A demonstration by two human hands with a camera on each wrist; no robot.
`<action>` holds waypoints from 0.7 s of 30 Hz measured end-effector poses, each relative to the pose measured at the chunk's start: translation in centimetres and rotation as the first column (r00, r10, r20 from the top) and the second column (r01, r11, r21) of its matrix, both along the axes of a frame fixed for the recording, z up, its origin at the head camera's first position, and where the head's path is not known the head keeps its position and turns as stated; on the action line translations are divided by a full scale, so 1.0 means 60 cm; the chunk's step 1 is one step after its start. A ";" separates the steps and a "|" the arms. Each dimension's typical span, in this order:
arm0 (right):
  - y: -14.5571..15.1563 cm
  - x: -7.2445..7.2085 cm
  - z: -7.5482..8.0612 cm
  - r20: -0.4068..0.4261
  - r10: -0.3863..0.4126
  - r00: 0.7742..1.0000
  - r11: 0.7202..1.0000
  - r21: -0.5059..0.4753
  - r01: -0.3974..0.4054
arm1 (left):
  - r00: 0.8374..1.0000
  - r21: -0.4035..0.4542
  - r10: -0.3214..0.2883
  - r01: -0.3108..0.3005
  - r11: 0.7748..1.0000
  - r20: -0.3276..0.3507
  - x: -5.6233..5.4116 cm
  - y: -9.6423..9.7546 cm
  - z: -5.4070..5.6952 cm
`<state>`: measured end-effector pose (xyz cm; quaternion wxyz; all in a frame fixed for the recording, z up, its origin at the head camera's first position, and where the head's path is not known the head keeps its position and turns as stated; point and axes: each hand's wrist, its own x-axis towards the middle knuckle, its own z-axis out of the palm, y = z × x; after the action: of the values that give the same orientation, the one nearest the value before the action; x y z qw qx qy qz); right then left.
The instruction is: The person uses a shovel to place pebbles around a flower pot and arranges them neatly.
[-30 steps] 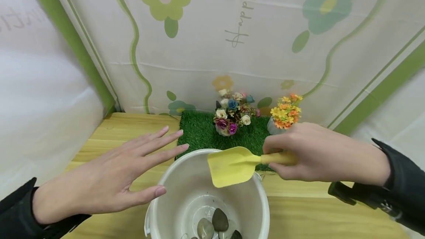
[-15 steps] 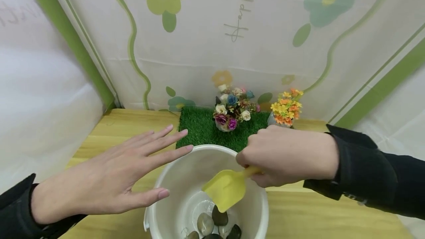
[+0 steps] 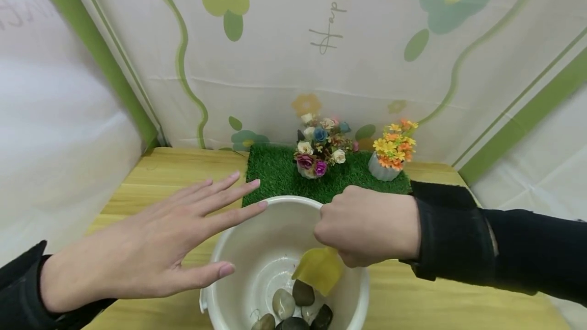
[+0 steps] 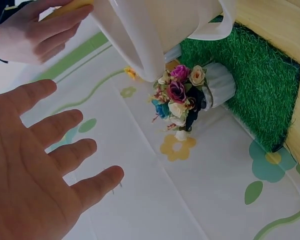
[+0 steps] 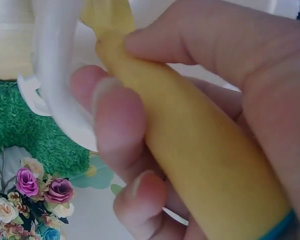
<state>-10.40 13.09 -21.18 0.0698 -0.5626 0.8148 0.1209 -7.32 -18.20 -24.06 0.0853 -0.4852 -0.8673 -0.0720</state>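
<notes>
My right hand [image 3: 367,225] grips a yellow toy shovel [image 3: 319,270] by its thick handle [image 5: 190,145], thumb and fingers wrapped round it. The blade points down inside a white bucket [image 3: 290,200], close above several smooth stones [image 3: 284,303] at the bottom; I cannot tell whether it touches them. To the bucket's left, my left hand [image 3: 160,243] hovers with fingers spread and holds nothing. In the left wrist view its palm [image 4: 25,165] shows bare, apart from the bucket's rim.
Behind the bucket lies a green turf mat [image 3: 270,169] with a pot of mixed roses [image 3: 316,149] and a ribbed pot of orange-yellow flowers [image 3: 387,159]. A wooden table [image 3: 174,167] bears it all. A printed cloth [image 3: 266,75] hangs behind.
My right hand has moved left and down over the bucket, tipping the shovel's blade from above the rim down towards the stones. My left hand has barely moved.
</notes>
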 end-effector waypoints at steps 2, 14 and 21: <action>-0.004 0.000 -0.005 -0.035 0.012 0.999 1.000 0.011 -0.011 | 1.000 0.008 -0.006 0.006 1.000 -0.001 0.001 0.000 -0.002; -0.031 -0.001 -0.035 -0.087 0.067 0.994 0.990 0.131 -0.055 | 0.999 0.017 -0.014 0.014 1.000 0.039 0.005 0.002 -0.010; -0.041 -0.008 -0.048 -0.073 0.078 0.994 0.985 0.159 -0.065 | 0.997 -0.010 0.001 0.000 1.000 0.075 0.011 0.000 -0.013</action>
<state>-10.88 10.66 -24.08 0.0769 -0.5791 0.7842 0.2091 -6.68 -18.21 -24.84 0.0503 -0.4822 -0.8704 -0.0859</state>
